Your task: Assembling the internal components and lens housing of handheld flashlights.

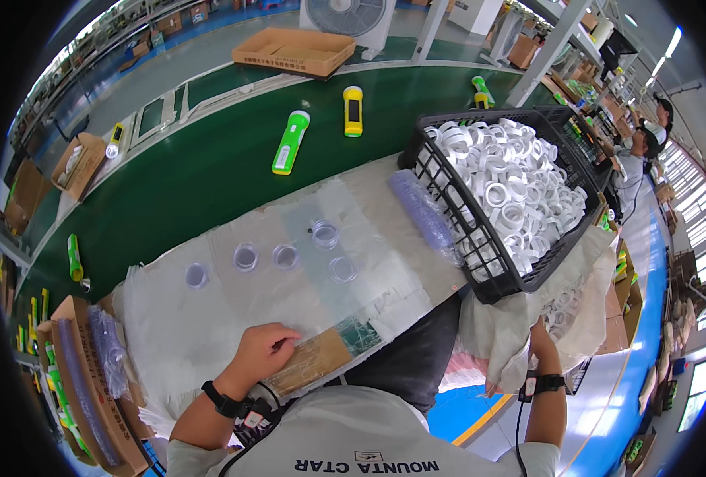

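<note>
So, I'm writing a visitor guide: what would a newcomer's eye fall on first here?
Probably the black crate heaped with white rings, at the right end of the work surface. Next, the green flashlight and yellow flashlight on the dark green surface beyond. Then five clear round pieces, spread ahead of the left hand.

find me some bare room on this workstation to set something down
Best patch: the film-covered work surface left of and below the five clear plastic rings. Another: the green belt between the small open carton and the central green flashlight. Crowded: the black crate, heaped with white rings, with a purplish roll along its left side.
</note>
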`<state>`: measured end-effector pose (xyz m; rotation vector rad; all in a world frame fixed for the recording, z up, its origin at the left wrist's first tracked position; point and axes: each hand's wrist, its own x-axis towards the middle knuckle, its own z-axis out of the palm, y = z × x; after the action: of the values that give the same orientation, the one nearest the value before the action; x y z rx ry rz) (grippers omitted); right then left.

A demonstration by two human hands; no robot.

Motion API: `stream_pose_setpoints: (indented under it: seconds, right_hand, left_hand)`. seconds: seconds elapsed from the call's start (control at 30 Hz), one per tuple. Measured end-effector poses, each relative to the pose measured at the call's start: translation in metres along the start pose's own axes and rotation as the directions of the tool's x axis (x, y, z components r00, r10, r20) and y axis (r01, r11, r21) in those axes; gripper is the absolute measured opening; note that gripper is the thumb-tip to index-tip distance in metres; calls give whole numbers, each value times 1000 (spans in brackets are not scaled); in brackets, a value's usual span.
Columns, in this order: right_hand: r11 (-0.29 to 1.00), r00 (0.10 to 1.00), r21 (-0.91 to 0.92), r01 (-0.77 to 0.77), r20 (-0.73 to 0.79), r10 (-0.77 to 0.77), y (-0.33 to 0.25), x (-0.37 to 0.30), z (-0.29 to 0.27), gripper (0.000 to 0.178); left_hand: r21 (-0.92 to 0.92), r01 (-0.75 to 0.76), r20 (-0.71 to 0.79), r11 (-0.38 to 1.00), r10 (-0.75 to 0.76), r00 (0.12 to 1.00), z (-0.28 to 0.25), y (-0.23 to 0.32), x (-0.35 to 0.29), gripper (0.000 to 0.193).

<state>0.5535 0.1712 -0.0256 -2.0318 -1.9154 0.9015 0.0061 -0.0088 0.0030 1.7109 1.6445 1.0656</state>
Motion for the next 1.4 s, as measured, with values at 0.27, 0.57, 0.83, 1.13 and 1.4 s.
stream_pose_setpoints:
  seconds: [0.27, 0.57, 0.83, 1.13, 1.4]
  right_hand:
    - [976, 918, -184, -113, -396, 31, 50, 11, 6, 61]
    - [954, 950, -243, -176, -297, 100, 105, 55, 18, 70]
    - [939, 940, -287, -188, -330, 88, 99, 50, 24, 57]
    - [969, 860, -177, -175, -507, 63, 42, 23, 19, 52]
    - [989, 769, 64, -135, -622, 145, 49, -3, -23, 61]
  left_hand:
    - [50, -46, -1, 998, 46, 999, 1, -3, -4, 12]
    - [58, -63, -23, 996, 65, 998, 5, 1, 0, 10]
    - [24, -7, 4, 1000, 7, 1000, 3, 4, -3, 13]
    - [-38, 38, -17, 999, -39, 999, 2, 0, -7, 14]
    - [-86, 88, -41, 992, -92, 995, 3, 3, -6, 15]
